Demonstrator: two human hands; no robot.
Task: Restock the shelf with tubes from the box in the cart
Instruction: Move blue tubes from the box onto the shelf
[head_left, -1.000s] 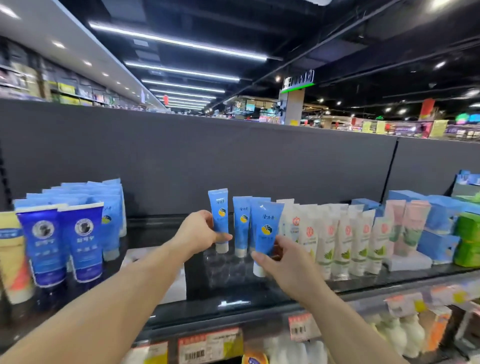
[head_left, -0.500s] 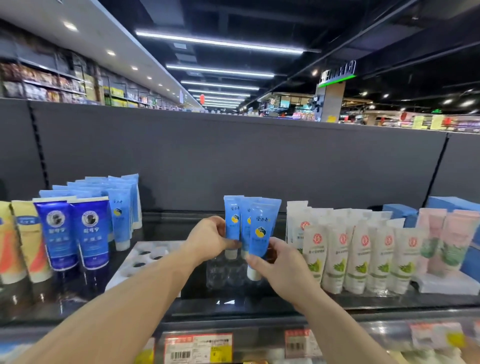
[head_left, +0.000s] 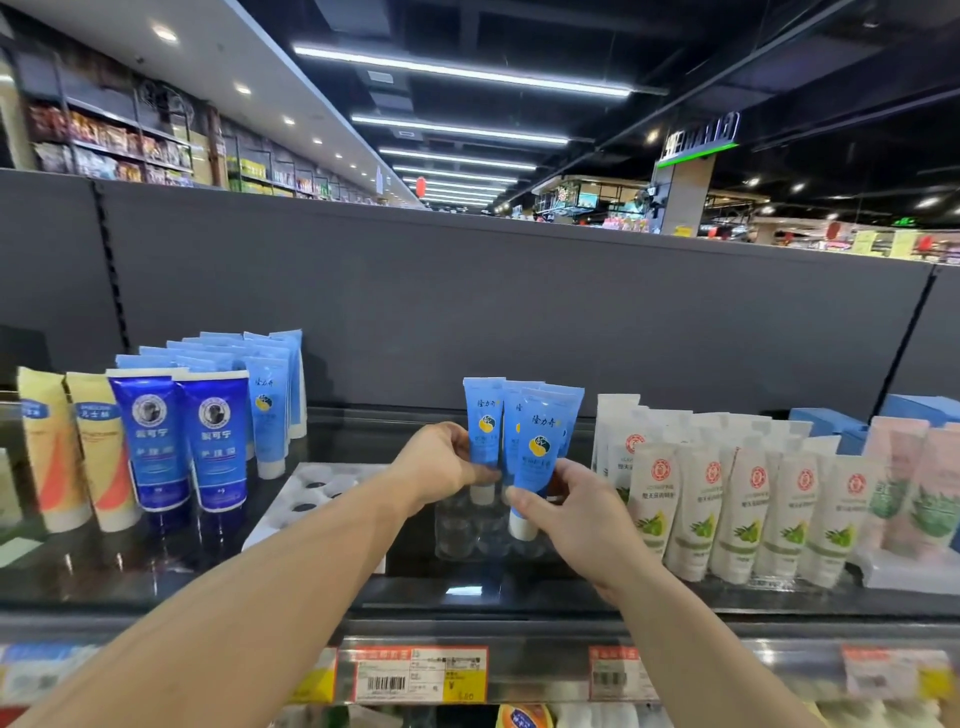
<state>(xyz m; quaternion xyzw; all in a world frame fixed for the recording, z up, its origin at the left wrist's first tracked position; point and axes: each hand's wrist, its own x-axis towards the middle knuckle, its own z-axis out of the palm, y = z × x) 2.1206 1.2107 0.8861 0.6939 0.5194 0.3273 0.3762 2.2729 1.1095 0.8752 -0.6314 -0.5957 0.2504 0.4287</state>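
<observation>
Both hands reach over the dark glass shelf (head_left: 218, 566) at its middle. My left hand (head_left: 436, 465) pinches the lower part of a light blue tube (head_left: 482, 415) that stands cap down. My right hand (head_left: 576, 512) grips another light blue tube (head_left: 540, 441) just in front and to the right of it, held upright with its white cap low. One or two more of the same blue tubes stand behind these. A clear plastic holder tray (head_left: 467, 530) with round sockets sits under them. The cart and box are out of view.
A white socket tray (head_left: 306, 493) lies left of my hands. More light blue tubes (head_left: 270, 405), dark blue tubes (head_left: 182, 436) and yellow tubes (head_left: 78, 452) stand at the left. White and green tubes (head_left: 727, 509) fill the right. Price tags (head_left: 421, 673) line the shelf edge.
Both hands have brought their tubes closer together, and the right-hand tube now stands tight against the others. The view has shifted to the left and a little nearer.
</observation>
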